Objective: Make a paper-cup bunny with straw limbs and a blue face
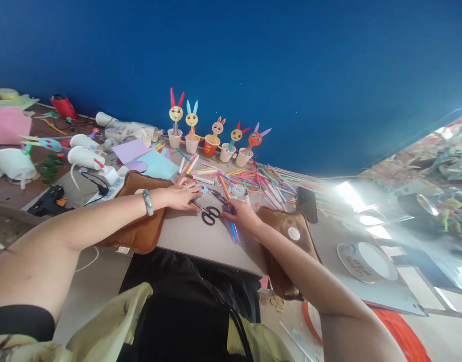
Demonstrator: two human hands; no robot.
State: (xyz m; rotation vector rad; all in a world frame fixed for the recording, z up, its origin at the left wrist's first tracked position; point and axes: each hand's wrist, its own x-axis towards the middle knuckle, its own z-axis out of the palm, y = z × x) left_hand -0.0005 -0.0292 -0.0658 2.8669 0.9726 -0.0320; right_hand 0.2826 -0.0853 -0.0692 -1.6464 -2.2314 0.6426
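Note:
My left hand (183,195), a bangle on its wrist, lies palm down on the table with its fingers stretched out. A small light-blue piece (202,189) sits at its fingertips. My right hand (240,213) has thumb and fingers bent round the upper end of some thin blue and purple sticks (233,232), which fan out below it. Between the hands lie black-handled scissors (210,215), apart from the right thumb. Just above them is a second dark metal tool (216,195), partly hidden by my right fingers.
Several rabbit-faced figures in cups (192,146) line the blue wall. Coloured sticks and markers (268,183) are heaped in front. Brown cushioned pads (148,236) lie under both forearms. A phone (307,203) and white bowl (367,261) are right; a glue gun (52,205) and power strip (109,188) left.

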